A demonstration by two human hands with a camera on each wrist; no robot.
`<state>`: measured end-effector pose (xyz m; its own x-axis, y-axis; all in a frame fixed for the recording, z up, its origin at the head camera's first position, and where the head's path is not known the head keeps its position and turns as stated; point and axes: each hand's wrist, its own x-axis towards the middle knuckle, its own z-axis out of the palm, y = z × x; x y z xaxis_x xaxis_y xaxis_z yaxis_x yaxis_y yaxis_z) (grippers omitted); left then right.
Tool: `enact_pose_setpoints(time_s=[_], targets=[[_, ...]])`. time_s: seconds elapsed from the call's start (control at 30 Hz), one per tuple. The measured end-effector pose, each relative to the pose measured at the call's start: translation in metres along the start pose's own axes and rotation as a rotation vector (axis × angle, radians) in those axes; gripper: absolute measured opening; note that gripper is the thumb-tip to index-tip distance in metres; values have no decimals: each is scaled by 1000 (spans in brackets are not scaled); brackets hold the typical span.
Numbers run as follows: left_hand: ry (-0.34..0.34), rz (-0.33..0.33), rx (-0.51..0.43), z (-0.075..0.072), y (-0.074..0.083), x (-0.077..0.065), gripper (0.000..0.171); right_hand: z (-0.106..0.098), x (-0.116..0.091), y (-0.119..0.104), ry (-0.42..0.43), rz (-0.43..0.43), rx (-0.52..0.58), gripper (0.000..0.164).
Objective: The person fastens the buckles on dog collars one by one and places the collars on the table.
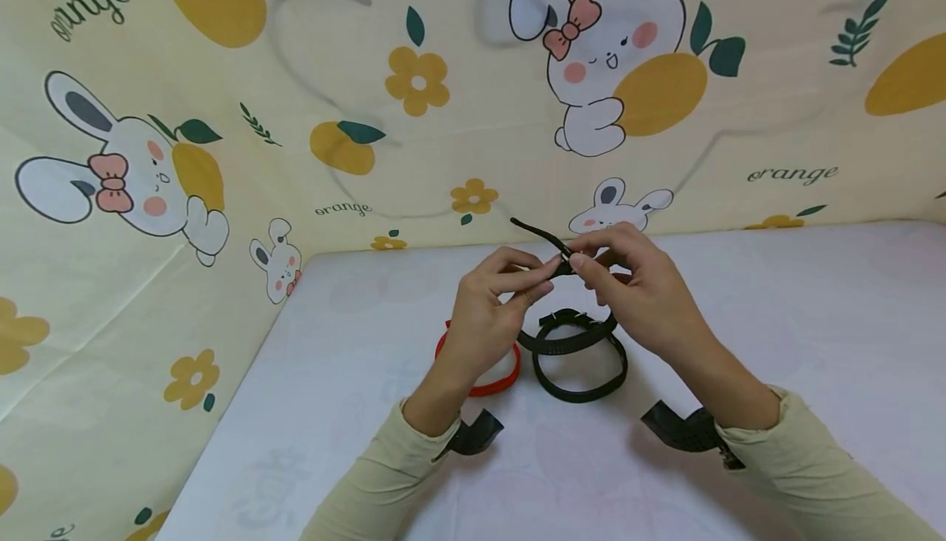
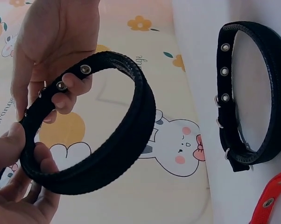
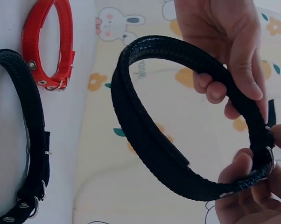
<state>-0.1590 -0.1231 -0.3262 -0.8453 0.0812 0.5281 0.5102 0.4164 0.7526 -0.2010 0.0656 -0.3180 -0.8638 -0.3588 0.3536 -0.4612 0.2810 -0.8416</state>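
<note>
Both hands hold a black dog collar (image 1: 565,346) above the table, its loop hanging below the fingers. The left hand (image 1: 484,303) pinches the strap on the left side of the buckle area. Fingers and thumb of the right hand (image 1: 643,286) pinch it on the right, where the strap's free end points up and to the left. Metal eyelets show along the held collar (image 2: 147,107) in the left wrist view. A metal ring and the strap end are visible by the fingertips on the collar (image 3: 131,135) in the right wrist view. Fingers partly hide the buckle.
A second black collar (image 1: 580,397), buckled into a loop, lies on the white table (image 1: 355,410) below the hands. Left of it is a red collar (image 1: 493,389), partly hidden by the left hand. A patterned cloth (image 1: 473,130) hangs behind the table.
</note>
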Motion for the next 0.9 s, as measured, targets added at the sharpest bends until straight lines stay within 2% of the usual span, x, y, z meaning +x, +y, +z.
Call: enact_pose_setpoints(time_s=[0.17,0.27,0.4,0.63,0.77,0.9], targets=[[6,0,12,-2,0,2,27,4,-1,1,33,-61,35,20],[23,-25,11,-4,-1,2,25,3,-1,2,11,-85,48,22],[62,-81,-49,-6,-3,3,25,-3,0,1,-73,-90,43,34],[120,-158,-174,-11,-4,5,26,-15,4,1,-215,-97,94,56],[118,-184,-212,-12,-4,5,27,-17,5,1,-213,-80,86,61],[115,-182,-211,-11,-3,5,28,-16,5,1,-152,-63,48,62]])
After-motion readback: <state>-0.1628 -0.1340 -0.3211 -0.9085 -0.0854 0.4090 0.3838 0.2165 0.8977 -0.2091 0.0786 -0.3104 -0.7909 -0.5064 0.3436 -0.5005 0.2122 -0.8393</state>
